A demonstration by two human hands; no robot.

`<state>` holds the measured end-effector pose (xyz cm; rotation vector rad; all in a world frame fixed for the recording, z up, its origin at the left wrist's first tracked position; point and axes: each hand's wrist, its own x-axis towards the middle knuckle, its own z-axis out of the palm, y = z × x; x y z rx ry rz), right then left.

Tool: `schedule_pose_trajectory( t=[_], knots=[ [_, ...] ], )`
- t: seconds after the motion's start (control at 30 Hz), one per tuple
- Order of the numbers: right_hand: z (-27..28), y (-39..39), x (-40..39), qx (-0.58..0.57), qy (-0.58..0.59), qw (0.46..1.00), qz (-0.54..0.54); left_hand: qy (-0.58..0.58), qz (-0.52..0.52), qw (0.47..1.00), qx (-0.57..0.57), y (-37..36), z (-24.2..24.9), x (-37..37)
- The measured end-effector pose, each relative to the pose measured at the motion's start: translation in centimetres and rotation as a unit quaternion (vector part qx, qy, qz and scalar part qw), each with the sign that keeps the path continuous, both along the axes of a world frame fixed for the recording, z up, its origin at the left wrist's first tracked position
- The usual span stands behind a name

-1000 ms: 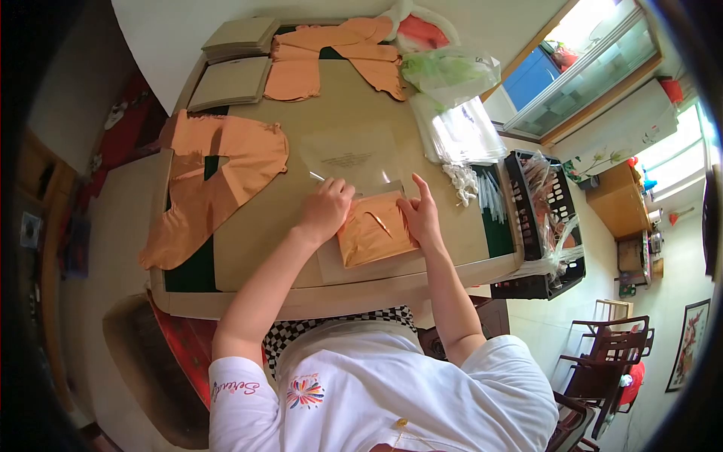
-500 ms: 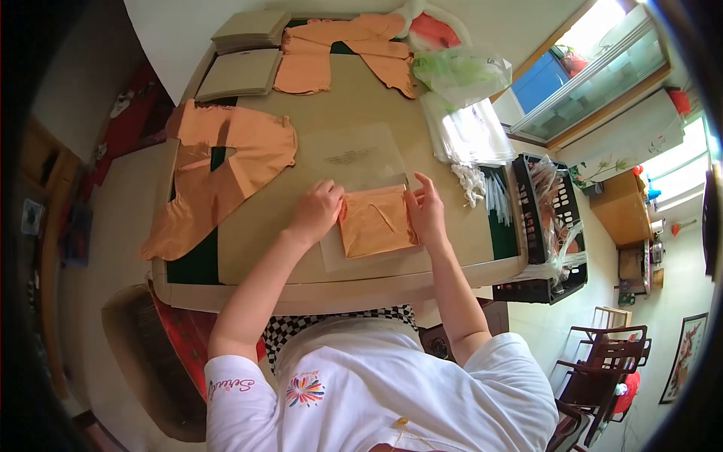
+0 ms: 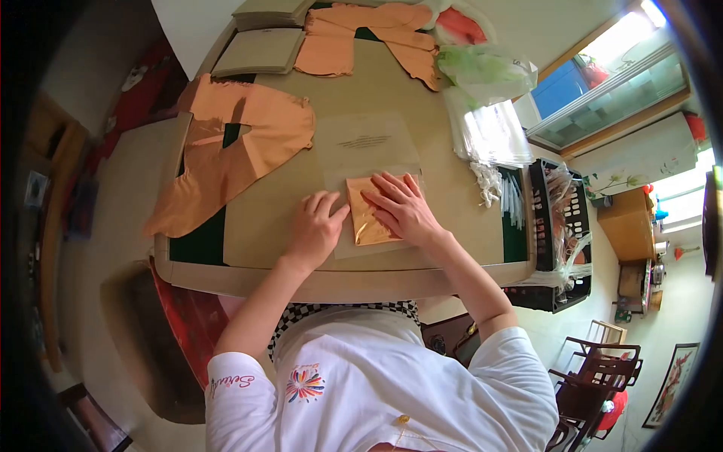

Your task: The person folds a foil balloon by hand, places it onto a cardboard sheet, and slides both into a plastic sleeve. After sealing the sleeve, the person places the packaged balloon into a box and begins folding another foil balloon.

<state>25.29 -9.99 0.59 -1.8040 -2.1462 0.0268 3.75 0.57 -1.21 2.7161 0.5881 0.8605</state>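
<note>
A folded orange-copper foil balloon (image 3: pixel 363 226) lies as a small, shiny packet near the front edge of the table. My right hand (image 3: pixel 403 207) rests flat on it, fingers spread, covering its upper right part. Beside the packet's left edge is my left hand (image 3: pixel 318 228), its fingers loosely bent and apart, thumb toward the packet; it holds nothing. Under and beyond the packet lies a clear plastic bag (image 3: pixel 365 154) with small printed text. An unfolded foil balloon (image 3: pixel 260 162) is spread flat to the left.
Further foil balloons (image 3: pixel 328 53) lie at the back, beside stacks of grey-brown card (image 3: pixel 257 51). On the right are clear bags (image 3: pixel 489 135), a green-white plastic bag (image 3: pixel 486 75), white string (image 3: pixel 486 183) and thin clear straws (image 3: pixel 513 200). A black crate (image 3: pixel 559 233) stands beside the table.
The packet has become narrower, its right side folded over. My right hand has gone from the packet's right edge to lying flat on top; my left hand has let go of the left edge.
</note>
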Motion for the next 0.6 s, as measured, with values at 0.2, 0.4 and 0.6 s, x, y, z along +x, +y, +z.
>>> schedule_pose_trajectory(
  t=[0.2,0.4,0.6],
  knots=[
    [0.7,0.1,-0.6,-0.008,-0.022,1.000,0.002,0.022,-0.019,1.000,-0.012,-0.3,-0.1,-0.3],
    [0.7,0.2,-1.0,-0.016,-0.034,0.999,-0.003,0.041,-0.020,0.999,0.012,0.2,0.0,-0.8],
    [0.4,0.3,-0.9,-0.030,-0.028,0.999,-0.015,0.019,-0.013,1.000,0.014,1.1,0.8,-0.5]
  ],
)
